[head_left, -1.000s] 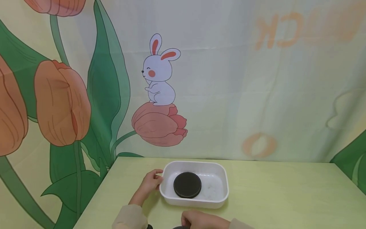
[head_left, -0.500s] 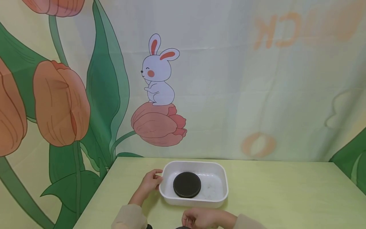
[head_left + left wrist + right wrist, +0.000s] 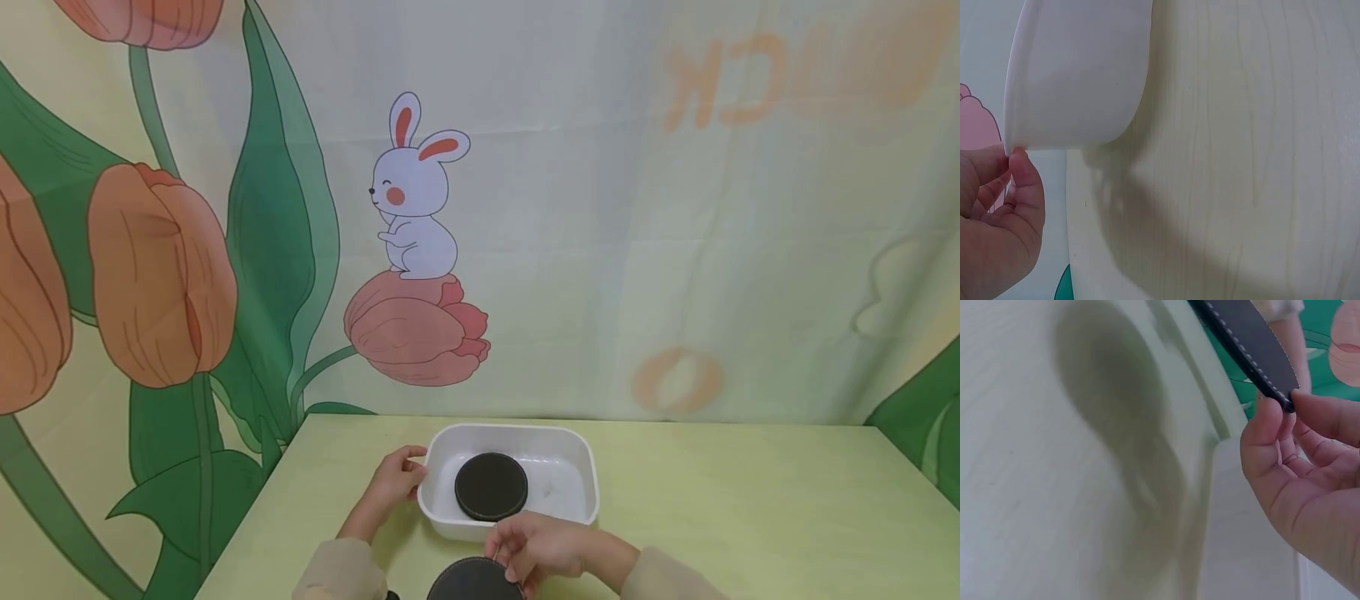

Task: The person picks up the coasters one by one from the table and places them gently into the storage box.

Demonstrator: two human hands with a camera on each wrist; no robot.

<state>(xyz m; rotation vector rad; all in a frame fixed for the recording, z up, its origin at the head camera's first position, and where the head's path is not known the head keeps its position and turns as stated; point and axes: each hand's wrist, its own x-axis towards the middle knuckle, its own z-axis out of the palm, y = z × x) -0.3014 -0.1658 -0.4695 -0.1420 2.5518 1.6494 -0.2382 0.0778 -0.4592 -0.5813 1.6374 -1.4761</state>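
Note:
A white rectangular plastic bin [image 3: 558, 483] stands on the table, with a round black coaster [image 3: 491, 487] lying flat in its left half. My left hand [image 3: 393, 479] pinches the bin's left rim between thumb and fingers, as the left wrist view shows at the bin's corner [image 3: 1079, 75]. Between thumb and fingertips my right hand [image 3: 543, 546] holds a second round black coaster [image 3: 474, 582] by its edge. White stitching runs along that coaster's side [image 3: 1247, 344] in the right wrist view. It is raised above the table in front of the bin, partly cut off by the head view's lower border.
The pale yellow-green table [image 3: 720, 508] ends at the back against a hanging cloth [image 3: 570, 275] printed with tulips and a rabbit. A dark object [image 3: 392, 595] shows by the left sleeve at the bottom border.
My right hand has risen and moved forward toward the bin's front rim, bringing the held coaster further into view. The left hand and the bin have stayed in place.

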